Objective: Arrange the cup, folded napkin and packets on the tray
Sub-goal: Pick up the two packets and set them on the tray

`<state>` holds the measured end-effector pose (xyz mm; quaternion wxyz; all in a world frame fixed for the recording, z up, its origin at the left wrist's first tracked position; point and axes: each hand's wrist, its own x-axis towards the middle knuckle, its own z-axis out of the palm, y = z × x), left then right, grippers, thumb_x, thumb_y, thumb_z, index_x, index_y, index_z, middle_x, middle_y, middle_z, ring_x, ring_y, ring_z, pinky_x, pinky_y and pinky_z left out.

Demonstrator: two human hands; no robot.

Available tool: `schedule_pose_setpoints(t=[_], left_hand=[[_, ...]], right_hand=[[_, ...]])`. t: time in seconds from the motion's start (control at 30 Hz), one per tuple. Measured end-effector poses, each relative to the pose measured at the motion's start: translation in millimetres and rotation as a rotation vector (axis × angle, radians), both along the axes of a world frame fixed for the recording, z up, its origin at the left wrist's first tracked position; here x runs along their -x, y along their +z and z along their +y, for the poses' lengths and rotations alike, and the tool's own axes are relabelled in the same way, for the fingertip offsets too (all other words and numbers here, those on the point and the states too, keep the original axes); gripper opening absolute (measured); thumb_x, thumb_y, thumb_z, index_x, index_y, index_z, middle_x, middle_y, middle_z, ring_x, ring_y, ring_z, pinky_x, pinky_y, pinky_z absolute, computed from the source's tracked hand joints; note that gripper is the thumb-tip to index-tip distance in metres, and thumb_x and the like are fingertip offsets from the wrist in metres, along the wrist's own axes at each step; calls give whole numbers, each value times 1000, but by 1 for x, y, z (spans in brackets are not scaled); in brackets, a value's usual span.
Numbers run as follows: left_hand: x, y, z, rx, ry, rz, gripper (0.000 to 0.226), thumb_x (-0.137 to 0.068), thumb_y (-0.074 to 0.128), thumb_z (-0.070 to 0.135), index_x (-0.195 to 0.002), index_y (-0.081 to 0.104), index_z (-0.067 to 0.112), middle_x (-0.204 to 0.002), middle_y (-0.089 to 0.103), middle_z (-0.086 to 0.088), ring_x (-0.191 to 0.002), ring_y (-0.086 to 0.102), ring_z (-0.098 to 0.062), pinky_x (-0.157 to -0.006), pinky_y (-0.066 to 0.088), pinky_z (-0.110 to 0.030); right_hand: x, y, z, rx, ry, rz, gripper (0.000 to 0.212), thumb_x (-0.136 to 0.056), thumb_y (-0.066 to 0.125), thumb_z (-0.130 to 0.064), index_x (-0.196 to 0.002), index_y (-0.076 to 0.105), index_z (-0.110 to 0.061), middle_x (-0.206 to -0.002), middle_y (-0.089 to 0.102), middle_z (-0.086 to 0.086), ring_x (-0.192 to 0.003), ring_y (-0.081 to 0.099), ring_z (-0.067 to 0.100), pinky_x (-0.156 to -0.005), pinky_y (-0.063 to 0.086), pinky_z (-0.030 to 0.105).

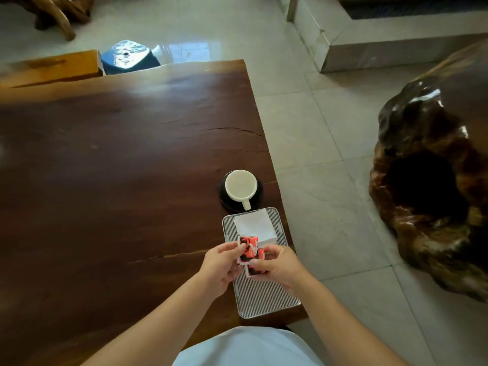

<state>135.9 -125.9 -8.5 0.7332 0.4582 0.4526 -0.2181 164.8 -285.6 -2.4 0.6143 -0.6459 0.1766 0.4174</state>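
I see both hands over the near half of the ridged metal tray (pixel 266 297), which lies at the right edge of the dark wooden table (pixel 118 180), its long side running away from me. My left hand (pixel 220 268) pinches the left edge of a red and black packet (pixel 248 248) between thumb and fingers, its grip closed on it. My right hand (pixel 280 266) has its grip clamped on a second packet (pixel 257 269) of the same print, held just below and partly behind the first; the two packets overlap, and I cannot tell whether either touches the tray surface beneath them.

The folded napkin (pixel 254 227), white and roughly square, lies on the far end of the tray, slightly turned against the tray's edges. The top of the first packet covers the napkin's near left corner from this view.

The cup (pixel 240 186) is white and stands upright on a dark saucer (pixel 227 200), on the table just beyond the tray's far end, not on the tray. Its handle points toward me and toward the tray. The inside of the cup looks pale; I cannot tell whether it holds anything.

Beyond the table edge to the right is a tiled floor (pixel 317 180), with a large glossy carved wooden stump (pixel 435 180) well apart from the table.
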Motion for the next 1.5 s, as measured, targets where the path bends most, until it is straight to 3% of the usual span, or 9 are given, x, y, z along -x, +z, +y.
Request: schedule_pose_setpoints(t=[0.1,0.3,0.43,0.6,0.8,1.07,1.17,1.33,1.5], left_hand=[[-12,-3,1,-56,12,-22,16,-98,62,15,-113,67,8,-108,75,-16,-97,72,-27,-75,59,-38],[-25,-13,13,-306,-175,-30,10,-98,60,8,-107,63,11,-108,75,-14,-96,75,-24,-84,63,-46],[-25,-4,-4,-36,-233,-70,14,-101,55,5,-111,63,8,-108,75,-19,-92,77,-27,-77,63,-41],[-23,-1,-19,270,-116,-8,38,-106,47,34,-124,62,5,-119,72,-21,-108,72,-35,-81,61,-47],[-12,-13,-8,62,-313,-68,27,-92,67,-1,-118,68,6,-115,71,-24,-100,75,-35,-84,62,-46],[-6,-42,-13,-308,-349,112,8,-97,63,8,-105,61,7,-106,71,-14,-93,74,-27,-78,64,-47],[-3,-47,-14,-499,-472,104,12,-96,65,19,-103,62,10,-104,72,-11,-92,73,-29,-75,64,-48],[0,-45,-13,-555,-600,35,24,-90,71,4,-102,58,21,-110,66,-7,-91,70,-24,-67,65,-37],[6,-55,-9,-601,-794,-67,50,-87,70,-7,-127,59,22,-123,61,-6,-104,64,-23,-62,61,-24]], right_hand=[[-9,-3,-3,116,209,-5,30,-81,78,-4,-109,70,-10,-102,75,9,-90,76,22,-75,64,38],[-27,8,-19,-277,-214,171,24,-91,67,-11,-115,68,-4,-112,75,16,-105,72,30,-90,58,45],[-28,3,-11,-19,23,3,16,-87,74,-21,-102,77,-19,-104,77,2,-103,71,21,-94,55,44],[-20,-9,-4,236,62,-176,22,-85,77,-15,-107,75,-19,-101,72,-1,-93,71,18,-71,63,32],[-13,-14,-13,58,103,-75,44,-83,76,0,-117,69,-28,-114,69,0,-104,68,20,-75,63,32],[-19,-29,-42,201,44,-77,35,-81,69,11,-99,75,-18,-111,69,12,-78,68,17,-54,51,18],[-24,-31,-53,295,90,-121,34,-81,70,9,-101,71,-19,-115,66,11,-86,68,19,-55,53,16],[-26,-35,-60,396,247,-185,46,-82,71,7,-109,66,-30,-110,66,4,-91,68,19,-65,61,26],[-23,-42,-57,491,390,-289,56,-82,72,5,-121,63,-34,-117,66,0,-105,66,20,-73,59,22]])
